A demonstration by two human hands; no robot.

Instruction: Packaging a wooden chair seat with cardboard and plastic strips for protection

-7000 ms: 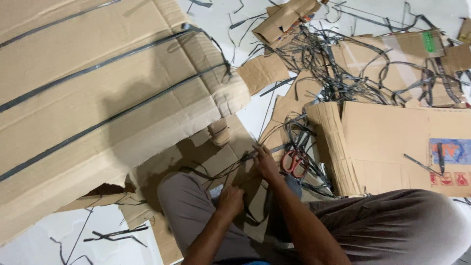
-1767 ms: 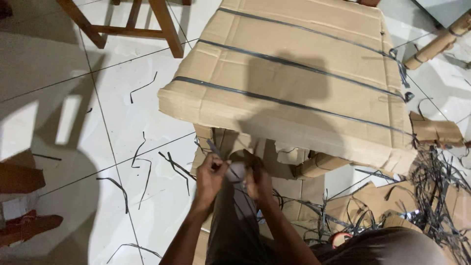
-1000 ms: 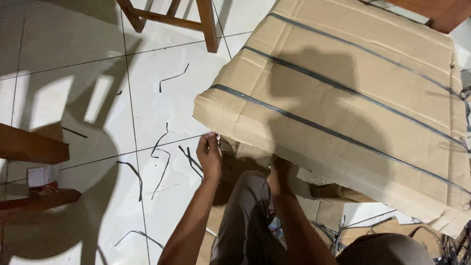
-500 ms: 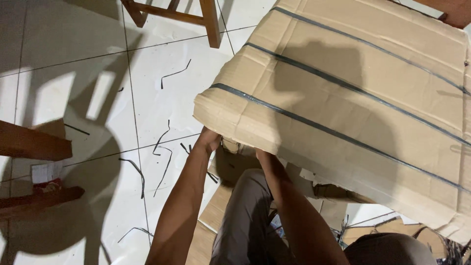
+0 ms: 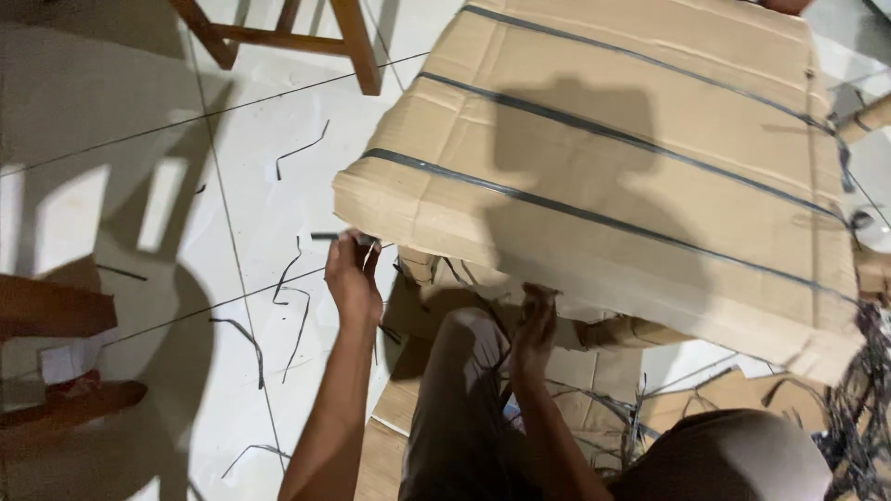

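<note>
Far left of the frame there's just dark wooden furniture (image 5: 56, 306) and its shadows on the white tiled floor (image 5: 139, 111), plus loose black strap offcuts (image 5: 299, 148) scattered about.

Left of centre, the person's left hand (image 5: 353, 274) has its grip pinched shut on the end of a thin black plastic strap (image 5: 327, 237), right at the lower left corner of the big bundle of flattened brown cardboard (image 5: 650, 121).

The right hand (image 5: 535, 327) sits under the bundle's near edge in the lower middle. Its grip is curled, but whether it's got hold of anything can't be told.

Progress-wise: three black bands (image 5: 594, 218) look snug across the top of the bundle, so most of the binding seems done. The strap end at the corner is loose, so that bit looks unfinished.

Lower right edge has a tangle of spare black strapping (image 5: 858, 408).
</note>
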